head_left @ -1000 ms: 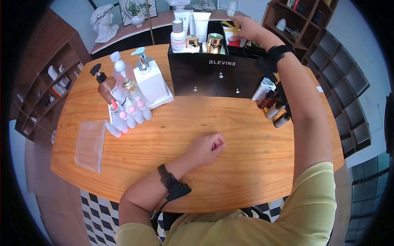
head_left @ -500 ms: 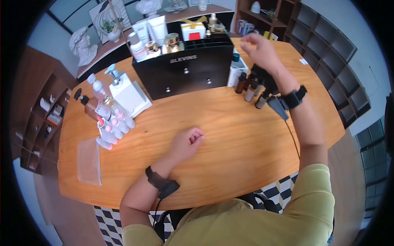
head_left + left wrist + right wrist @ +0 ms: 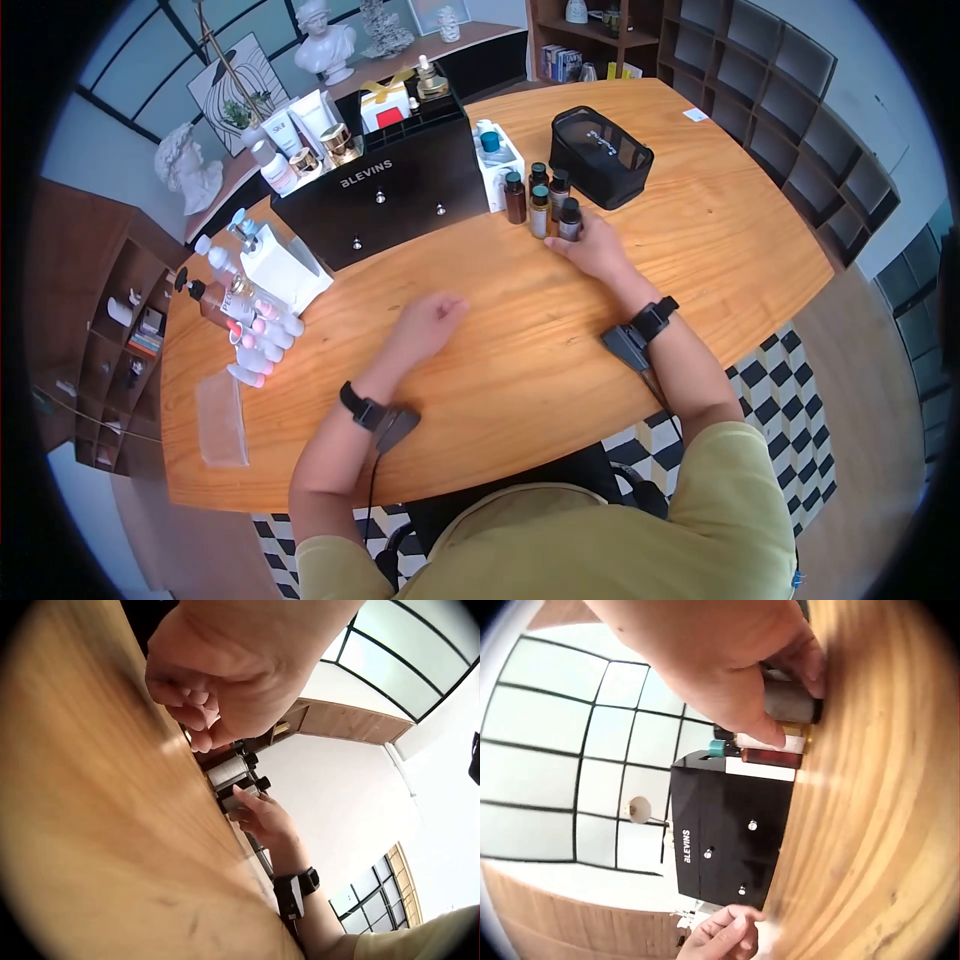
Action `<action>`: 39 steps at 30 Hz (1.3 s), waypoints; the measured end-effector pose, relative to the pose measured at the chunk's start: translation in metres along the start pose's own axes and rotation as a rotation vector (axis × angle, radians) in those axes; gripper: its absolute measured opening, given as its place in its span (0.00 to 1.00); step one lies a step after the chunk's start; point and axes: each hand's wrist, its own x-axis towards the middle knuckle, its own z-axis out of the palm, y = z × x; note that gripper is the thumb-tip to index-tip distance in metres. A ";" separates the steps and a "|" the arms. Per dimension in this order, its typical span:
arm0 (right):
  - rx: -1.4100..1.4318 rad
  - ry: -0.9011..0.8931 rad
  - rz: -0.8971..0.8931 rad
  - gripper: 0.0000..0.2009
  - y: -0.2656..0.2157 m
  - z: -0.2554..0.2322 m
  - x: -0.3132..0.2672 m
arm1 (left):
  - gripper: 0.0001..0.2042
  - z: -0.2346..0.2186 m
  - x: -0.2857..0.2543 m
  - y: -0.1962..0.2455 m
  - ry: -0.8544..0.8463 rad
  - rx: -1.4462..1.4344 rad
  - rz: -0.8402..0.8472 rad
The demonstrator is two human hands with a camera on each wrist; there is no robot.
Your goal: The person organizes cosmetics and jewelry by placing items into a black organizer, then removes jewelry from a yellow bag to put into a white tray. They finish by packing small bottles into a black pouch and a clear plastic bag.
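Observation:
In the head view the right hand [image 3: 598, 250] has thumb and fingers round a small grey bottle with a dark cap [image 3: 570, 222], upright at the near edge of several small bottles. The right wrist view shows the grey bottle [image 3: 789, 702] between the thumb and fingers of the right hand [image 3: 705, 664]. Beside it stand an amber bottle [image 3: 540, 212] and a brown bottle [image 3: 515, 200]. The left hand [image 3: 425, 325] rests on the table, holding nothing, fingers loosely curled, as the left wrist view of this hand [image 3: 240, 667] also shows.
Behind the small bottles lies a black mesh case [image 3: 600, 160]. A white container [image 3: 500, 172] stands beside the black drawer box [image 3: 385, 215], which carries cosmetics. Pump bottles, a white dispenser [image 3: 280, 268] and pink-capped bottles stand left, near a clear pouch [image 3: 221, 420].
The right hand has come down from the drawer box, past the small bottles, and now grips the grey one. The head view has turned right. The left hand still lies on the table.

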 end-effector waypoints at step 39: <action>-0.072 -0.223 -1.128 0.06 -0.102 -0.021 -0.104 | 0.28 -0.045 -0.071 0.031 0.765 -0.099 0.285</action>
